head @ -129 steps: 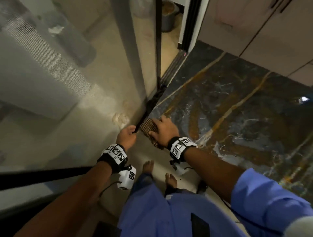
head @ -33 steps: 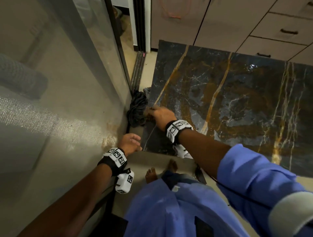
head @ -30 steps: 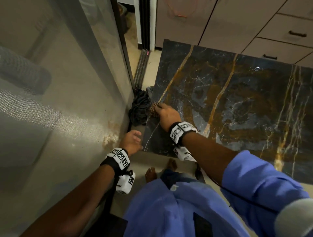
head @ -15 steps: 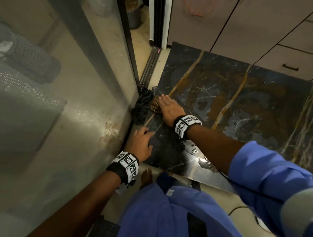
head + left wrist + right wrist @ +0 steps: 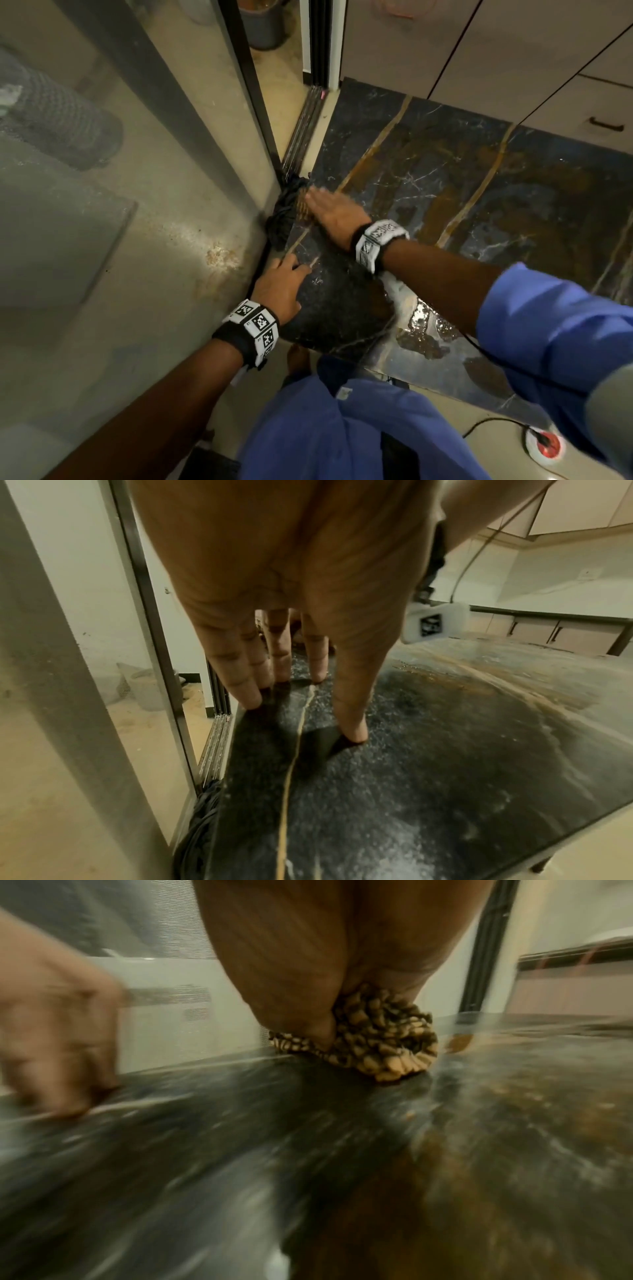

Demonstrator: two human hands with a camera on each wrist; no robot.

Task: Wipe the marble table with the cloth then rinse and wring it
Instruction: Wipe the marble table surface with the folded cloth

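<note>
Since four seconds ago your right hand (image 5: 334,219) has slid the cloth (image 5: 377,1037) away from the near left corner and further along the left edge of the bench (image 5: 479,192), and your left hand (image 5: 279,291) has come up off the glass panel (image 5: 144,240) onto the marble. Your right hand lies flat with straight fingers pressing the bunched brown checked cloth onto the bench at its left edge; the thumb digs into the folds. Your left hand rests near the front left corner, fingers (image 5: 246,685) spread and straight, tips touching the wet stone, holding nothing. A dark bundle of cords (image 5: 284,216) sits between the bench edge and the glass, just beside the cloth
</note>
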